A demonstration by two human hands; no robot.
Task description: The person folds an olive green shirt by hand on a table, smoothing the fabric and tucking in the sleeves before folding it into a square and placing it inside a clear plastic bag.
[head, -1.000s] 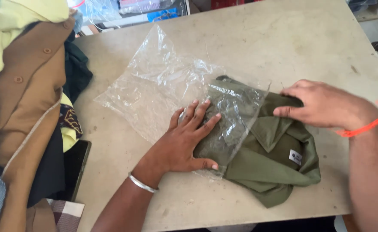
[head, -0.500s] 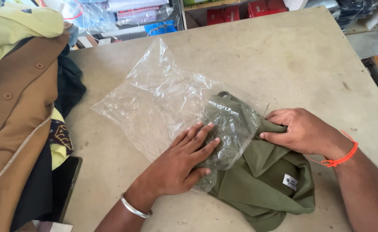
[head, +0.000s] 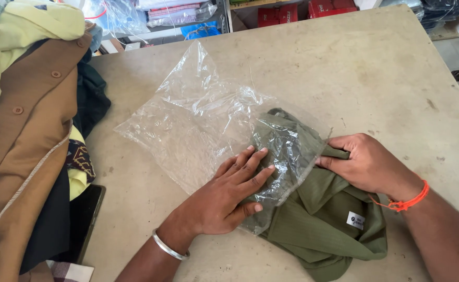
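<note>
Beige worn table [head: 375, 78], shelves of packed stock along top edge. Left hand [head: 224, 196] flat, fingers spread on clear plastic bag [head: 198, 125]; right hand [head: 367, 164] pinching folded green shirt [head: 328, 224], lower centre-right, half inside bag. Clothes pile [head: 26, 130] at left.

A plastic bag [head: 203, 125] is spread near the middle of the table [head: 344, 68]. A folded shirt [head: 328, 219] is set partly inside the bag's right end, toward the near edge. A heap of garments [head: 26, 130] is piled along the left edge. Shelved packages [head: 177, 13] are seen beyond the far edge.
</note>
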